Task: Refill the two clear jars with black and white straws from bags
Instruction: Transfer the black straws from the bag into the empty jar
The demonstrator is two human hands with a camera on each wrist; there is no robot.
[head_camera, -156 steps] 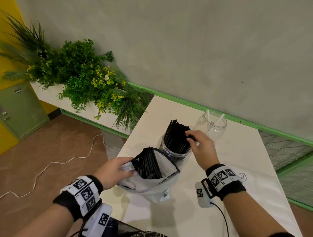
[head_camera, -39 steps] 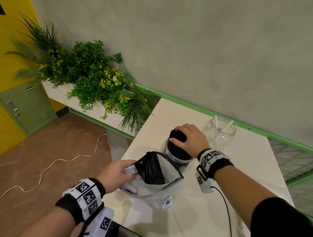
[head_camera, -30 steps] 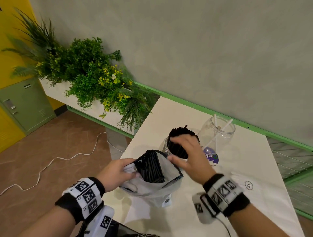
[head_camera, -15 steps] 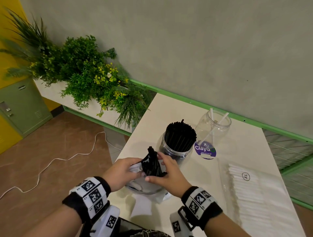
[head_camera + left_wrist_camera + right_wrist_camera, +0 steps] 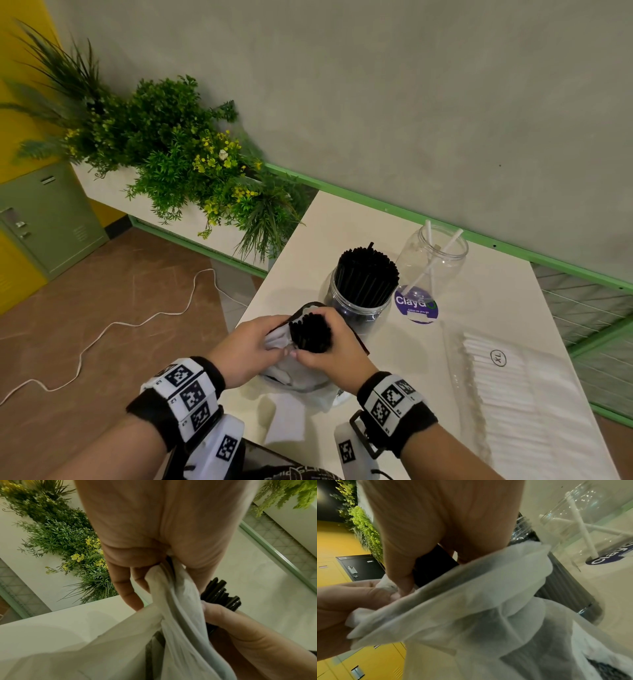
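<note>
Worktop: cream, its near edge cut off by my arms. Bag of white straws: flat, right of the black-straw jar, contents hard to make out. Bag of black straws: just in front of that jar, lower part hidden by my hands. Black-straw jar: packed full. White-straw jar: touching its right, two straws inside. Left hand: grip pinching the bag's rim. Right hand: grip closed round a black straw bundle.
</note>
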